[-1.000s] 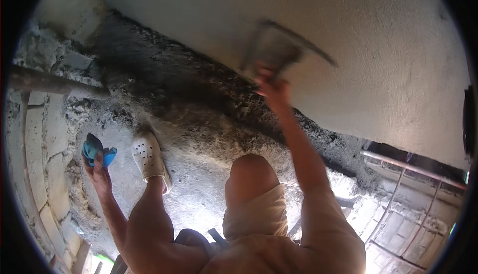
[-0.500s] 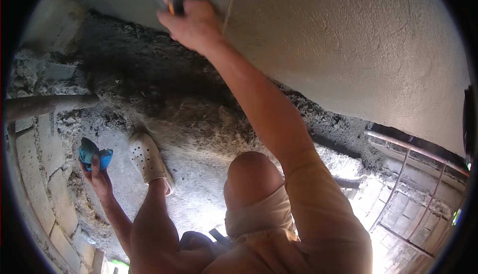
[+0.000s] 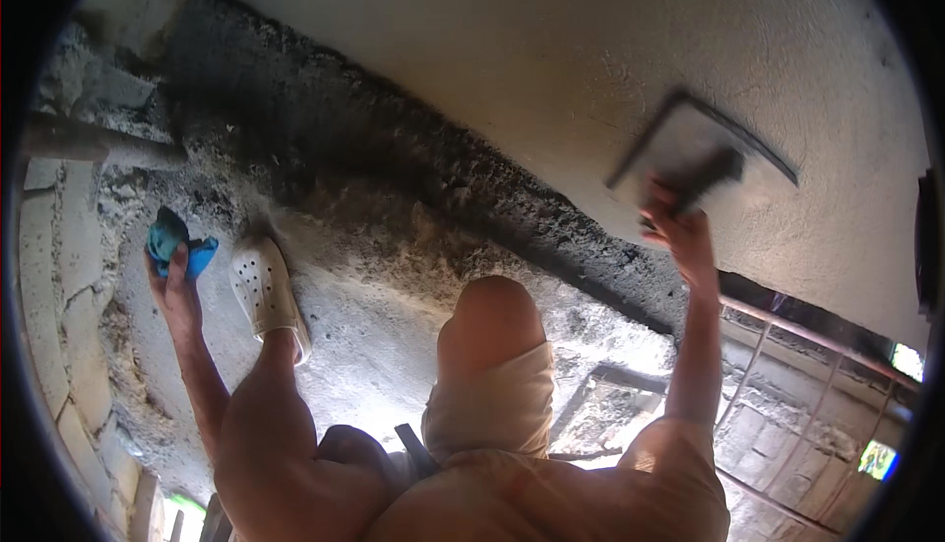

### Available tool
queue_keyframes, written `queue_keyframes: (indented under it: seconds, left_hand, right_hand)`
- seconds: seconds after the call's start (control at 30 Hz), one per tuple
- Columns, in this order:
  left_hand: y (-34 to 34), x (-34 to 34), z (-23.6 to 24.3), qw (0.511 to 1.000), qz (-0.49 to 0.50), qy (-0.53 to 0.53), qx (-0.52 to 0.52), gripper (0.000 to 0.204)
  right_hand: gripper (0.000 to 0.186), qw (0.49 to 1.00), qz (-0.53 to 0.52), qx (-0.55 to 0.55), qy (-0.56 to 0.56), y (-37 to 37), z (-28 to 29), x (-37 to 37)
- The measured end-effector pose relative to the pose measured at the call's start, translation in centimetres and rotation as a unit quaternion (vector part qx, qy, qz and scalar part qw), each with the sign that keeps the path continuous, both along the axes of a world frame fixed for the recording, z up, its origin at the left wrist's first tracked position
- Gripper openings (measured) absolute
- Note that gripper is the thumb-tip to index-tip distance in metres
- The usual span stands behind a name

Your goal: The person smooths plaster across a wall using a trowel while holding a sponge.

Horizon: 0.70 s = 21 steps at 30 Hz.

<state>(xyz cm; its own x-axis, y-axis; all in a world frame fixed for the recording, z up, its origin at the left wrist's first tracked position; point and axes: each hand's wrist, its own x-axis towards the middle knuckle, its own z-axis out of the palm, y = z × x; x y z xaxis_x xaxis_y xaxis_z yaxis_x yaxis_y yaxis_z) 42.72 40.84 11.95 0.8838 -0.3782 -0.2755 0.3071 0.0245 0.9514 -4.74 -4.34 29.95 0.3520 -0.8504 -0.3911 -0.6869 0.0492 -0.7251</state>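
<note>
My right hand (image 3: 679, 232) grips the dark handle of a plastering float (image 3: 679, 143), its wide rectangular face held against or close to the smooth grey plastered wall (image 3: 472, 40). Motion blurs the float, so contact with the wall is hard to tell. Low on the left, my left hand (image 3: 175, 291) is closed around a blue and teal cupped piece (image 3: 197, 255) that looks soft or bent. Its exact kind does not show. The hand hovers beside my left foot in a beige clog (image 3: 261, 286).
A dark rough strip of rubble (image 3: 394, 148) runs along the wall's lower edge. Left stand a block wall (image 3: 74, 325) and a jutting pipe or pole (image 3: 108, 140). On the right are rusty metal bars (image 3: 787, 330). A wooden frame (image 3: 630, 380) lies near my right knee.
My right hand has swept the float from the upper middle of the wall across to the right, nearer the bars. My left hand still holds the blue piece, slightly higher in view.
</note>
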Motion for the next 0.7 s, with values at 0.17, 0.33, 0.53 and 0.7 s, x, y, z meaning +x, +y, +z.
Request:
queue_keyframes:
  seconds: [0.17, 0.33, 0.53, 0.7]
  left_hand:
    - [-0.7, 0.5, -2.0, 1.0, -0.024, -0.002, -0.02, 0.056]
    - [-0.4, 1.9, -2.0, 0.998, -0.055, -0.001, 0.017, 0.057]
    - [4.9, 3.9, -1.1, 0.999, -0.016, 0.01, 0.041, 0.049]
    - [3.1, 2.6, -3.8, 0.999, -0.004, 0.034, -0.036, 0.053]
  right_hand:
    - [0.037, 0.988, -0.003, 0.033, 0.149, -1.2, -1.1, -6.2]
    - [0.029, 0.984, 0.043, -0.005, 0.175, -1.8, -16.1, -1.7]
    - [0.059, 0.932, 0.278, -0.015, 0.232, 2.1, -27.8, 21.2]
    - [0.06, 0.92, 0.279, -0.201, 0.189, 2.6, -25.4, 36.3]
